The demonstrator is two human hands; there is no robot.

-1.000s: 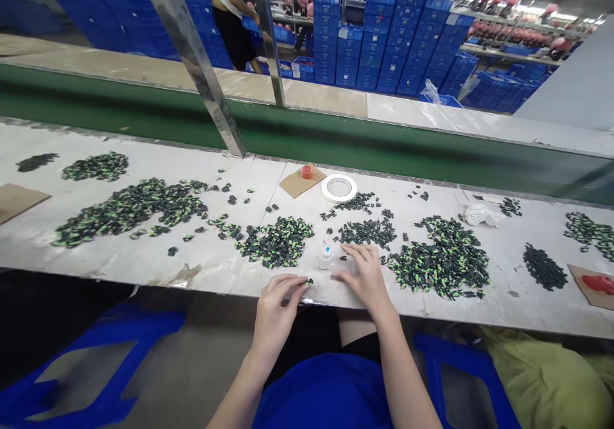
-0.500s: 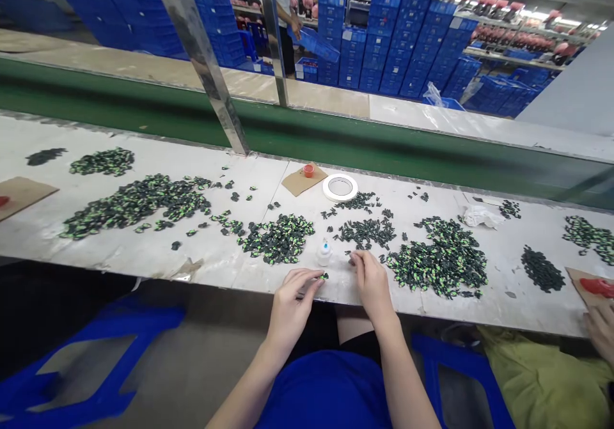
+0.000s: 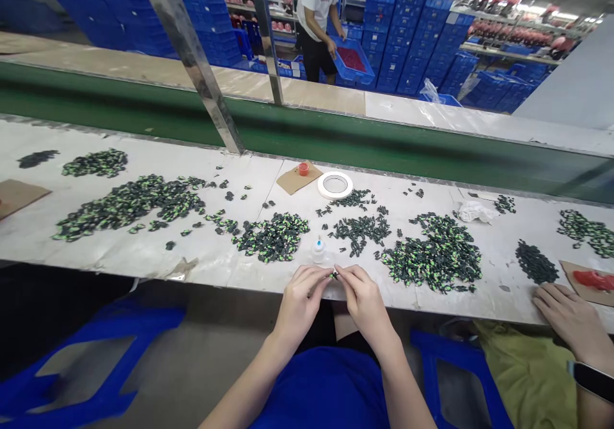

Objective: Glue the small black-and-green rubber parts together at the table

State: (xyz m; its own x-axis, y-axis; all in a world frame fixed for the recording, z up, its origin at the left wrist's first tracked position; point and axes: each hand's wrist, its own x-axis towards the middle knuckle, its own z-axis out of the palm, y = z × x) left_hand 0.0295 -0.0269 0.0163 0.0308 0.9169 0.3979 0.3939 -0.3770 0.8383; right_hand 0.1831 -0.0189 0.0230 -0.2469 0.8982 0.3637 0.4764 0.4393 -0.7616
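My left hand (image 3: 301,293) pinches a small dark-and-green piece (image 3: 334,275) above the table's front edge. Fingertips of my right hand (image 3: 359,291) meet it from the other side, closed at the same piece; whether they hold a second part is too small to tell. Just beyond my fingers stands a small clear bottle with a blue tip (image 3: 318,250). A heap of dark-and-green pieces (image 3: 271,237) lies to the left of the bottle, and a bigger heap (image 3: 434,256) to the right. Small plain dark parts (image 3: 362,231) are spread between them.
Behind the bottle are a white tape roll (image 3: 334,185) and a red cup (image 3: 303,169) on cardboard (image 3: 292,179). A co-worker's hand (image 3: 566,311) rests near dark parts at right. Across the green belt (image 3: 384,138), a person holds a blue crate (image 3: 352,61).
My right hand has moved left from beside the dark parts to meet my left hand. The co-worker's hand has come further onto the table. The person behind has stepped right with the crate.
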